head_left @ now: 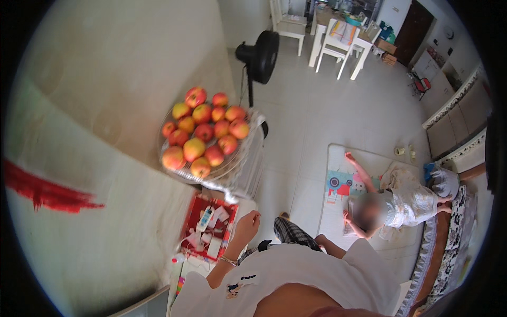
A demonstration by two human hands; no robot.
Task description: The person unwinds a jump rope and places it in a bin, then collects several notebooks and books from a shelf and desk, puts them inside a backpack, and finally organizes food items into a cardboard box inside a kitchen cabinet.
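Note:
My left hand (246, 226) hangs in front of my white shirt with its fingers curled, and no object shows in it. Bracelets circle that wrist. Nearest to the hand is a red tray (189, 222) holding a white remote control (206, 218), white adapters and cables. Beyond the tray, several red-yellow apples (204, 132) sit in one layer on a round wire rack (233, 160), over a stand with a crumpled clear cover. Part of my right arm (334, 249) shows beside the shirt; the right hand itself is out of view.
A black pedestal fan (266, 57) stands behind the apples. To the right, a person (412, 206) lies on a floor mat (336, 152) beside a sofa (433, 245). Slippers (400, 151) lie past the mat. A dining table (323, 20) and white chairs (289, 25) stand far back. A wall rises left.

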